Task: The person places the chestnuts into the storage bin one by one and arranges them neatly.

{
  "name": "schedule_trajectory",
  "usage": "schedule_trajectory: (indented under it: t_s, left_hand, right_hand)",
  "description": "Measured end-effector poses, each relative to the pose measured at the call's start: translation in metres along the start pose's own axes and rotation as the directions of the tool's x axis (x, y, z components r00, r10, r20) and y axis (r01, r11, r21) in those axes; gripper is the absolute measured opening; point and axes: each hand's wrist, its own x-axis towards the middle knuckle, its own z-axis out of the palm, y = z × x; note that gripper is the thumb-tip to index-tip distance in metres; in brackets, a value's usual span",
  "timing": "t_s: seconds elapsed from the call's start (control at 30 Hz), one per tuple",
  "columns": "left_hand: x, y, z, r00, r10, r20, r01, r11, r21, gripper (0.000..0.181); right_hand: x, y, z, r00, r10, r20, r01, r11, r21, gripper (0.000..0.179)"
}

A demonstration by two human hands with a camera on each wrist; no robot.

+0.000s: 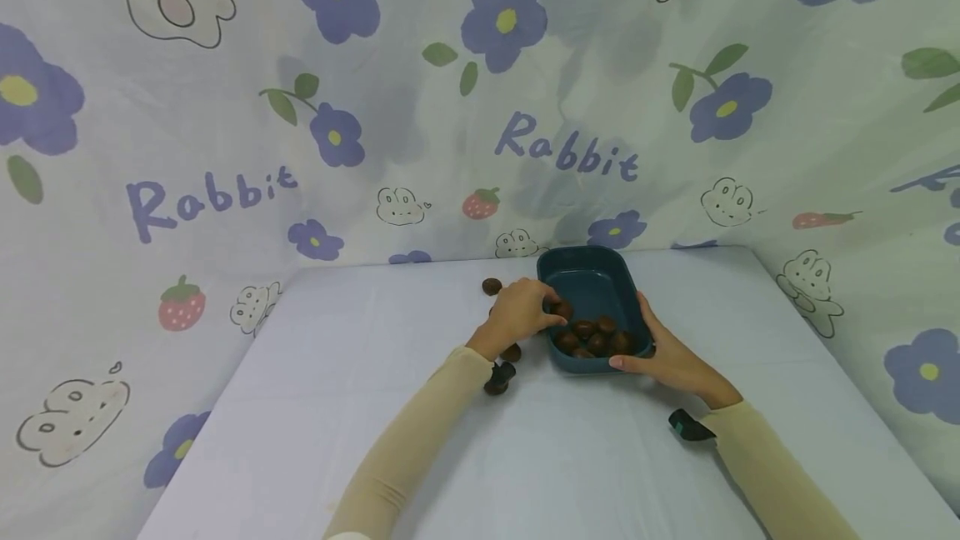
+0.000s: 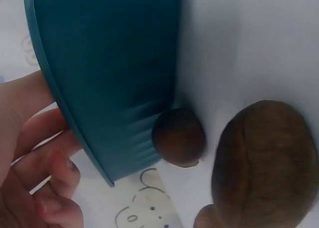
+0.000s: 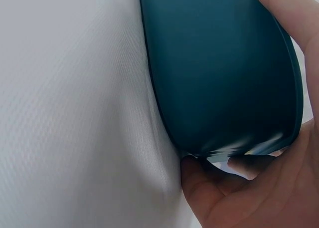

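A deep teal rectangular dish (image 1: 587,262) stands on the table, with several brown chestnuts (image 1: 597,338) gathered at its near end. Over the dish's left rim, my left hand (image 1: 519,313) pinches a chestnut (image 1: 561,309) between thumb and fingertips. In the left wrist view its fingers (image 2: 62,208) curl past the rim, and the held nut does not show there. My right hand (image 1: 671,361) grips the dish's near right corner, thumb on the near rim. In the right wrist view its fingers (image 3: 204,193) wrap around the dish wall (image 3: 214,78).
Left of the dish, loose chestnuts lie on the white tablecloth (image 1: 360,357): one at the back (image 1: 492,286), one beside the left wrist (image 1: 512,352), and one nearer (image 1: 496,387), partly behind the black wrist camera (image 1: 504,372). A printed curtain (image 1: 420,123) hangs behind the table.
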Motion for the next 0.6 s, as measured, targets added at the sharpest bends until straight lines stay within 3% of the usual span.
schedule_trajectory:
  t_s: [0.37,0.6]
  left_hand:
    - [0.007,0.012,-0.002,0.992,-0.03,0.124,0.015,0.993,0.12,0.034]
    - [0.011,0.012,0.001,0.988,-0.062,0.139,0.044,0.991,0.127,0.034]
  right_hand:
    - [0.001,0.001,0.002,1.0,0.006,-0.004,-0.006,1.0,-0.007,0.128]
    - [0.001,0.002,0.002,1.0,0.022,-0.007,-0.022,1.0,-0.004,0.128]
